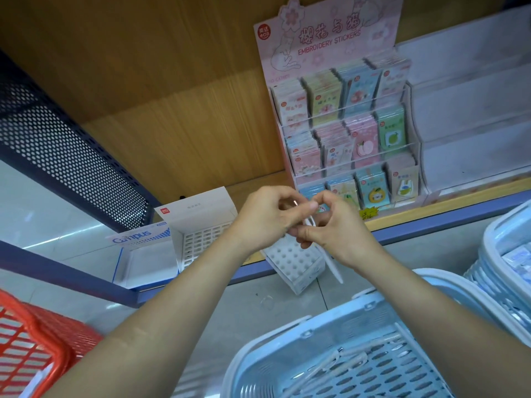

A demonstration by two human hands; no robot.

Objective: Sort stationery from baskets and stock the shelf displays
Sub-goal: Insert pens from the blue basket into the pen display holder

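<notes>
Right hand (pixel 339 234) grips a pen (pixel 333 265) slanting toward lower right above the holder (pixel 293 262), while left hand (pixel 267 216) seemingly pinches its top.

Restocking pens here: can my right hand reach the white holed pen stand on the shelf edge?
Probably yes. The pen stand lies just below the right hand with nothing between, though it and the left hand both pinch a white pen.

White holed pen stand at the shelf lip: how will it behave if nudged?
Probably tips easily: the pen stand sits tilted, its lower end hanging past the shelf edge. Likely light, since the visible holes are empty and it looks like thin card. The left hand and right hand, gripping a pen, hide its top, so footing is unclear.
</notes>
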